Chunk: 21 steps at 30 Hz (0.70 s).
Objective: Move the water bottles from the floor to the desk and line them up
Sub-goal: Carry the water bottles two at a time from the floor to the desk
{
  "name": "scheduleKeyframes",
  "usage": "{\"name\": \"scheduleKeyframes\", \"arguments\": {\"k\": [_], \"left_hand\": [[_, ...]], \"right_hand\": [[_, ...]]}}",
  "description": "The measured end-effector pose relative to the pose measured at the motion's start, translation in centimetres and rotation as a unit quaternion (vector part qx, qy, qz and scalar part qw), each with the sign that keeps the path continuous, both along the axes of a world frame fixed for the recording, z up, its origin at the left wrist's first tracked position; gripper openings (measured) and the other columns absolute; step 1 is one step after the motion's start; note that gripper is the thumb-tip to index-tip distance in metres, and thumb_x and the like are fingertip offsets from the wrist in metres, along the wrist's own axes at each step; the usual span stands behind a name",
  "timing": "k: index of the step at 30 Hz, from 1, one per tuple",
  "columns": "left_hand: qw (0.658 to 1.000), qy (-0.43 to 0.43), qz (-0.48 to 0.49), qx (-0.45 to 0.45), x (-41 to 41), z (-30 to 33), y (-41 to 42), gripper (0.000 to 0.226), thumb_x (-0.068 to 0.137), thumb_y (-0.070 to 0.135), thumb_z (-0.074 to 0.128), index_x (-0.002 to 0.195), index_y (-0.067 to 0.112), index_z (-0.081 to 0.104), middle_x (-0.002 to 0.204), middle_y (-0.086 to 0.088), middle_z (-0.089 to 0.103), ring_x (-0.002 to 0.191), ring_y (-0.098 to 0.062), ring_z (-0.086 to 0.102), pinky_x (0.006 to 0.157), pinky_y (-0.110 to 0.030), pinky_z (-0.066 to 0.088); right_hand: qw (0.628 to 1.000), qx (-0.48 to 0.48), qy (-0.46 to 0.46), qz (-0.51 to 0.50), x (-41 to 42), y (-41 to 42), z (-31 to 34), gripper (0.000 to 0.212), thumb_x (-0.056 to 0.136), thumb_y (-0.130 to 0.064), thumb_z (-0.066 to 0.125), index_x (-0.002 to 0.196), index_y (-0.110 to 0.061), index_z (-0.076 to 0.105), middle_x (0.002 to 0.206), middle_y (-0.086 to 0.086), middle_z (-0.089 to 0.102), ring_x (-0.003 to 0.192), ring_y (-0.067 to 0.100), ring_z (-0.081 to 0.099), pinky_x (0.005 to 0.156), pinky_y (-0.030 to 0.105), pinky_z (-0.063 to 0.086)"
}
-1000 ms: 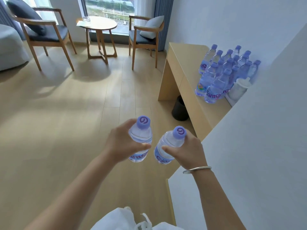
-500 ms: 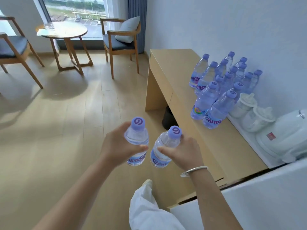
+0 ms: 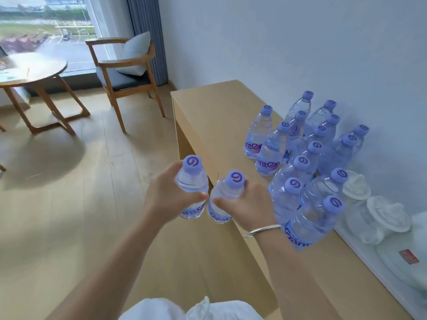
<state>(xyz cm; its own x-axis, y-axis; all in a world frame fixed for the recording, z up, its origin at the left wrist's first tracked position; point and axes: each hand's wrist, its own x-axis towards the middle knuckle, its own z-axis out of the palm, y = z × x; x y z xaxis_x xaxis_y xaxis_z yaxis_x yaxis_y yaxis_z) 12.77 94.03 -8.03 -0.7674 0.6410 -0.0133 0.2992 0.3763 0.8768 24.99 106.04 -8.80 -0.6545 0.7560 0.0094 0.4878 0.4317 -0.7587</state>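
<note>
Head view: the left hand has its grip closed around one water bottle, and the right hand has its grip closed around a second bottle; both bottles are upright, side by side, held at the front edge of the wooden surface. A cluster of bottles stands on the surface near the wall, beside white lidded jars.

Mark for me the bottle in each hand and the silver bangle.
Clear purple-capped water bottle in the left hand (image 3: pixel 191 181), head view: on its clear shoulder.
Clear purple-capped water bottle in the right hand (image 3: pixel 225 190), head view: on its shoulder.
Thin silver bangle (image 3: pixel 265 229), head view: on the band at the right wrist.
</note>
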Motion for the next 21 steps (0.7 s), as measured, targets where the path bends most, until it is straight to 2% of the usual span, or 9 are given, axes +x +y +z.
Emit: {"name": "scheduleKeyframes", "arguments": {"k": [2,4,6,9,11,13,16,18,21], "left_hand": [[1.000,-0.015,-0.011,0.006,-1.5,0.0,2.4,0.047,0.059,0.016,0.085,0.095,0.035,0.061,0.086,0.012,0.066,0.078,0.003,0.061,0.070,-0.019,0.048],[0.999,-0.021,-0.034,0.007,-3.1,-0.2,4.9,0.048,0.059,0.015,0.085,0.098,0.030,0.061,0.085,0.013,0.065,0.074,0.007,0.059,0.065,-0.013,0.045],[0.998,-0.018,-0.066,-0.001,-4.7,-0.5,7.5,0.049,0.058,0.017,0.085,0.099,0.030,0.060,0.084,0.015,0.063,0.074,0.007,0.058,0.063,-0.013,0.042],[0.993,-0.019,-0.118,-0.015,-7.2,-1.3,11.7,0.057,0.051,0.032,0.084,0.102,0.033,0.060,0.088,0.016,0.065,0.083,-0.002,0.061,0.070,-0.022,0.048],[0.989,-0.021,-0.146,-0.020,-8.8,-1.7,14.7,0.060,0.051,0.031,0.084,0.105,0.032,0.059,0.090,0.015,0.064,0.086,-0.007,0.062,0.072,-0.025,0.049],[0.981,-0.024,-0.190,-0.027,-9.9,-2.2,17.7,0.060,0.054,0.026,0.085,0.107,0.033,0.058,0.093,0.017,0.064,0.088,-0.008,0.061,0.074,-0.026,0.049],[0.958,-0.035,-0.282,-0.045,-11.1,-2.9,21.5,0.060,0.050,0.032,0.083,0.101,0.045,0.053,0.093,0.017,0.065,0.089,-0.009,0.063,0.078,-0.033,0.053],[0.939,-0.050,-0.336,-0.058,-11.7,-3.3,23.3,0.060,0.052,0.028,0.084,0.101,0.044,0.054,0.093,0.019,0.065,0.090,-0.005,0.063,0.077,-0.028,0.053],[0.906,-0.076,-0.411,-0.074,-12.1,-4.0,24.6,0.055,0.057,0.020,0.083,0.100,0.042,0.055,0.090,0.020,0.065,0.084,0.003,0.061,0.068,-0.014,0.048]], "right_hand": [[0.999,-0.004,0.008,-0.033,-1.2,1.5,0.2,0.021,0.072,-0.034,0.071,0.073,-0.021,0.055,0.067,-0.003,0.056,0.068,0.020,0.055,0.062,0.031,0.044],[0.998,0.005,-0.013,-0.062,-2.3,2.8,0.3,0.029,0.073,-0.034,0.072,0.070,-0.024,0.045,0.064,-0.009,0.048,0.065,0.015,0.045,0.059,0.027,0.032],[0.995,0.015,-0.022,-0.096,-3.4,4.0,0.2,0.034,0.071,-0.034,0.074,0.075,-0.025,0.041,0.066,-0.012,0.044,0.068,0.014,0.042,0.058,0.022,0.024],[0.985,0.011,-0.013,-0.171,-5.0,5.9,-0.5,0.031,0.072,-0.037,0.073,0.078,-0.022,0.047,0.076,-0.001,0.058,0.078,0.023,0.056,0.062,0.027,0.034],[0.973,0.016,-0.010,-0.230,-6.2,7.3,-1.1,0.031,0.072,-0.040,0.072,0.081,-0.020,0.051,0.081,0.003,0.063,0.082,0.027,0.060,0.065,0.030,0.041],[0.955,0.030,-0.006,-0.296,-7.5,8.7,-1.5,0.029,0.073,-0.039,0.072,0.080,-0.019,0.051,0.080,0.004,0.063,0.083,0.030,0.060,0.065,0.033,0.044],[0.927,0.032,-0.006,-0.374,-8.8,10.3,-1.8,0.030,0.071,-0.037,0.075,0.080,-0.019,0.052,0.078,0.004,0.064,0.080,0.030,0.060,0.061,0.032,0.042],[0.913,0.020,-0.028,-0.407,-9.1,10.9,-1.9,0.034,0.068,-0.039,0.077,0.078,-0.022,0.049,0.078,0.003,0.065,0.080,0.029,0.061,0.061,0.031,0.042],[0.883,-0.007,-0.040,-0.468,-9.3,11.2,-2.0,0.037,0.065,-0.038,0.080,0.075,-0.024,0.048,0.070,-0.004,0.060,0.076,0.025,0.060,0.060,0.030,0.042]]}}
